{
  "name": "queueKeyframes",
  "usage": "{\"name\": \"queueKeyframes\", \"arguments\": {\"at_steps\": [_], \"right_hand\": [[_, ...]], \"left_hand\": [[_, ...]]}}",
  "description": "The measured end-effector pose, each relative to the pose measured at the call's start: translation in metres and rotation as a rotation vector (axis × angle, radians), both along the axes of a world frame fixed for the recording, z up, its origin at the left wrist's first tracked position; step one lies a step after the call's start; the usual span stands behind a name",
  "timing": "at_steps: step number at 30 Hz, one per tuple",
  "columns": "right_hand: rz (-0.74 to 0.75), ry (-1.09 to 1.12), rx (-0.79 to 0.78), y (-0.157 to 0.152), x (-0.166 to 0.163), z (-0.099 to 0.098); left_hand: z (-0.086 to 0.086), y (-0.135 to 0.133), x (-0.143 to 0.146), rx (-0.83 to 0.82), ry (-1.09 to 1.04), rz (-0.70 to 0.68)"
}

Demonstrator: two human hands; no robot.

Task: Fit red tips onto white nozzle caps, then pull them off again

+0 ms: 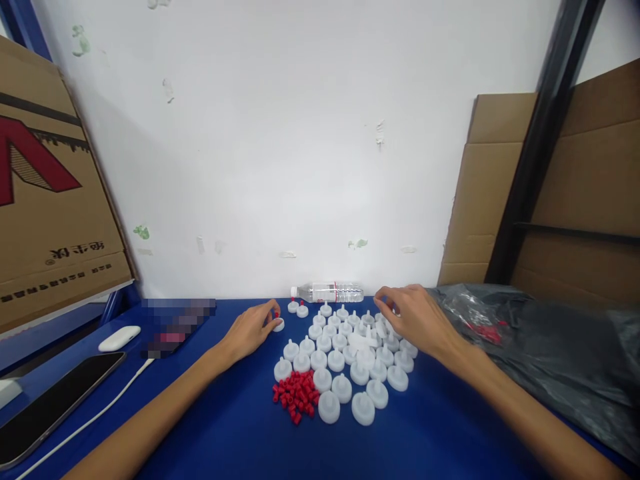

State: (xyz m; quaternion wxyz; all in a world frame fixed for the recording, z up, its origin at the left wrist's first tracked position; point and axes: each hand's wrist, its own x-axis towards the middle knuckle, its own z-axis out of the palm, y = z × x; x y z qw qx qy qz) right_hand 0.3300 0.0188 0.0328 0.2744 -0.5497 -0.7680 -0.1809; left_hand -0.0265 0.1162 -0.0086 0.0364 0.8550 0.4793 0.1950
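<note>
My left hand (pixel 255 327) rests at the left of the pile, its thumb and fingers pinched on a white nozzle cap (pixel 279 325) with a red tip. Two more white nozzle caps (pixel 302 309) with red tips stand just right of it. My right hand (pixel 413 313) is over the back right of the many plain white nozzle caps (pixel 336 361). Its thumb and index finger curl together; what they hold, if anything, is too small to make out. Small red tip covers (pixel 296 393) lie heaped at the front left of the white caps.
A clear plastic bottle (pixel 335 292) lies along the wall behind the caps. Phones (pixel 55 400), a white cable (pixel 95 420) and a white earbud case (pixel 120 338) are at left. Dark plastic sheeting (pixel 550 360) covers the right side. Cardboard (pixel 50 187) flanks the blue table (pixel 225 433).
</note>
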Motion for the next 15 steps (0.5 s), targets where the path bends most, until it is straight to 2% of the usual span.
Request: {"name": "queueKeyframes", "arguments": {"at_steps": [4,7,9,11,13,15], "right_hand": [[0.052,0.022,0.054,-0.004,-0.005,0.001],[0.156,-0.003,0.127,-0.012,-0.012,0.004],[0.249,-0.022,0.147,-0.021,-0.019,0.009],[0.353,-0.051,0.114,-0.031,-0.029,0.013],[0.456,-0.091,0.051,-0.041,-0.040,0.013],[0.535,-0.107,0.002,-0.047,-0.052,0.009]], "left_hand": [[0.006,-0.007,0.001,0.013,-0.035,0.002],[0.014,-0.024,0.010,0.171,-0.113,-0.064],[0.020,-0.041,0.021,0.342,-0.133,-0.173],[0.024,-0.060,0.034,0.489,-0.147,-0.351],[0.025,-0.077,0.046,0.589,-0.175,-0.533],[0.024,-0.090,0.053,0.658,-0.183,-0.628]]}}
